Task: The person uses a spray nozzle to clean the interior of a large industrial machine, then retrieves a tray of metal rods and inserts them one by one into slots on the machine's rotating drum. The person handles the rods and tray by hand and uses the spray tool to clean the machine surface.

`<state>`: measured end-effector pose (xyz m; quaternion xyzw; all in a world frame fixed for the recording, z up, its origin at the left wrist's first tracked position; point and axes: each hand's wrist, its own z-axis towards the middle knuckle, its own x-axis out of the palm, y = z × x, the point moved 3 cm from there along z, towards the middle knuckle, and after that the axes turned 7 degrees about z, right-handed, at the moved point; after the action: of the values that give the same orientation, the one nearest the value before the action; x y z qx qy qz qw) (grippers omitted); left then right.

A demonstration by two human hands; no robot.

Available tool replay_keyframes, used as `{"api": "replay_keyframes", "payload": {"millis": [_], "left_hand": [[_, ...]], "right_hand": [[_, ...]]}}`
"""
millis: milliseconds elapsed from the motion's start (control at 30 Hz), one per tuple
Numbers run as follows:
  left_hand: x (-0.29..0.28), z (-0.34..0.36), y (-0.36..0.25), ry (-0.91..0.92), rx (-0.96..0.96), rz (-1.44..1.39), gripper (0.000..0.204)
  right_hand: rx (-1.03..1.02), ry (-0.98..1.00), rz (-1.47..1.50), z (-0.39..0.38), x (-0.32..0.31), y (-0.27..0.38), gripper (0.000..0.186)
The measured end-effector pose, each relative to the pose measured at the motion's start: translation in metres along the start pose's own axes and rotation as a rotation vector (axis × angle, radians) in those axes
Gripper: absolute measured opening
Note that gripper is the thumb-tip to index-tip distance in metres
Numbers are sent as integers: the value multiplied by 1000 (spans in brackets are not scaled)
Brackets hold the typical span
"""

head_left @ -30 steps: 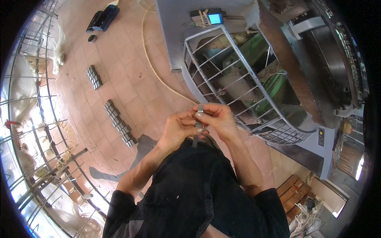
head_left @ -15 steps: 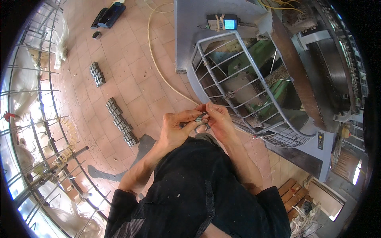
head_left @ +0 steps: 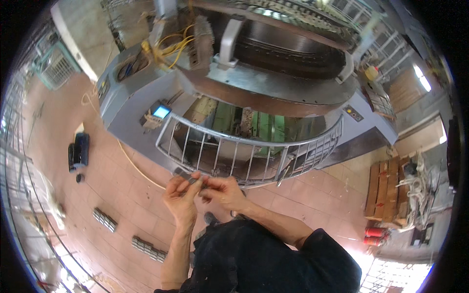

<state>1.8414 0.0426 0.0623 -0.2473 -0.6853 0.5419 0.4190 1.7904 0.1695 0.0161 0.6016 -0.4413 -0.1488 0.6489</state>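
1. The left hand (head_left: 180,198) pinches a thin grey strip (head_left: 184,175), raised over the floor in front of the person's waist, near the machine's guard rail (head_left: 234,138).
2. The right hand (head_left: 225,193) is just beside it, fingers curled together; whether they also grip the strip, I cannot tell.
3. The floor (head_left: 303,207) is of pinkish tiles; on it, left of the person, lie two rows of small grey blocks (head_left: 148,248), a dark blue case (head_left: 79,152) and a small round black container (head_left: 79,178).
4. Ahead stands a large grey machine (head_left: 141,139) with a curved bed, carrying a lit display unit (head_left: 160,111).
5. At right are a wooden pallet (head_left: 383,190), white rope (head_left: 415,190) and red cylinders (head_left: 374,236).
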Motion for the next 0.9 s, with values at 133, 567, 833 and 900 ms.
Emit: {"api": "replay_keyframes", "payload": {"millis": [133,567,833,900], "left_hand": [[65,40,-7,241,43,30,18],[279,204,-12,530,-73,15,11],[322,259,0,488,-110,170,13],[325,273,1,540,-155,231,12]], "right_hand": [[-111,-132,-403,8,-56,56,20],[-703,-330,-1395,83,-214,254,26],[-467,-373,-834,140,-259,266,21],[-380,-314,-758,149,-268,264,19]]}}
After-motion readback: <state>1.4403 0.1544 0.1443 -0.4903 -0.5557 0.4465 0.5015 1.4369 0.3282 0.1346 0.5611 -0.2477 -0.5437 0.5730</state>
